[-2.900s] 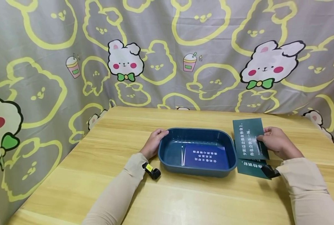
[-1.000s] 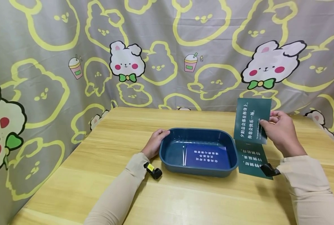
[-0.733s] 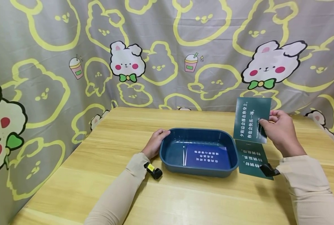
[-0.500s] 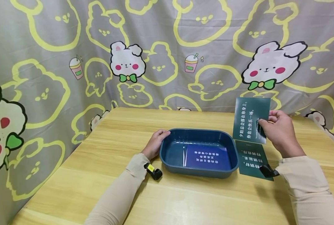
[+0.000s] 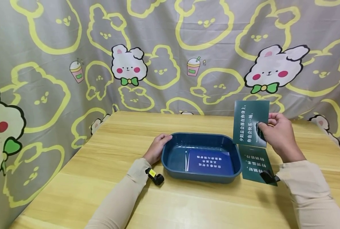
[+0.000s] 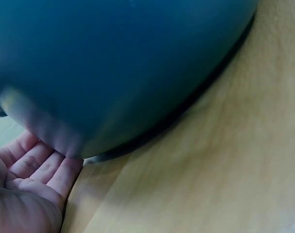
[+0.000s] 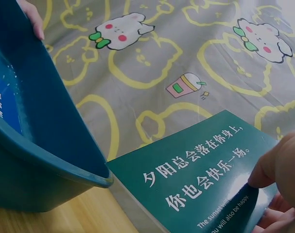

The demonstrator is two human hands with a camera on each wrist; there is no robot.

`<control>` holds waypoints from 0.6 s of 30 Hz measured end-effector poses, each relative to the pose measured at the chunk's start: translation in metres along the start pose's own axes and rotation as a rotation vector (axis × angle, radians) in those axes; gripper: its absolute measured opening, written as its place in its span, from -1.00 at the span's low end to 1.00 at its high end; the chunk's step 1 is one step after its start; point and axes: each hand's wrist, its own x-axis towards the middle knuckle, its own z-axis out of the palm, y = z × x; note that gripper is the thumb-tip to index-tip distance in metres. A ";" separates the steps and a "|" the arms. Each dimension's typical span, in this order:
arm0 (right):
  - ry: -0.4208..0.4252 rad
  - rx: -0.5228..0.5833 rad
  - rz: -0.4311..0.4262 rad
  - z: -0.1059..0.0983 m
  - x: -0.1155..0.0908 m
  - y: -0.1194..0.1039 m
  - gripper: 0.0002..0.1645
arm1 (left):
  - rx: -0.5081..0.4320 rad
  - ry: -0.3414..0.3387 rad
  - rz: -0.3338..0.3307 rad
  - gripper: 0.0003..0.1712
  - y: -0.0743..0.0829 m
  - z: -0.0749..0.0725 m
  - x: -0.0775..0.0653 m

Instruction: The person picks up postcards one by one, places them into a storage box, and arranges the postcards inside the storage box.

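In the head view my left hand (image 5: pixel 155 149) holds the left end of a dark teal plastic basin (image 5: pixel 201 177), thumb at the rim. The left wrist view shows its fingers (image 6: pixel 45 165) against the outer wall. My right hand (image 5: pixel 281 136) pinches a green card (image 5: pixel 250 122) with white Chinese lettering, thumb in front, other fingers partly hidden behind. The card stands upright just beyond the basin's right end and bends slightly under the thumb. Inside the basin lies a blue card (image 5: pixel 210 162) with white lettering, on other sheets whose white edges show. A second green card (image 5: pixel 254 163) lies beside the basin.
The pale wooden table (image 5: pixel 170 203) carries the basin. Behind and to the left hangs a grey curtain (image 5: pixel 164 95) with yellow outlines and white rabbit faces. A black wrist camera (image 5: pixel 155 176) sits at the left cuff, another (image 5: pixel 268 177) at the right.
My right hand has lifted the green card off the second green card, uncovering more of its lettering. Lately it has drifted slightly left. The left hand and basin have stayed put.
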 end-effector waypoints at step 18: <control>-0.013 0.032 -0.065 0.010 -0.005 -0.012 -0.55 | -0.021 -0.011 -0.008 -0.85 0.000 -0.001 0.000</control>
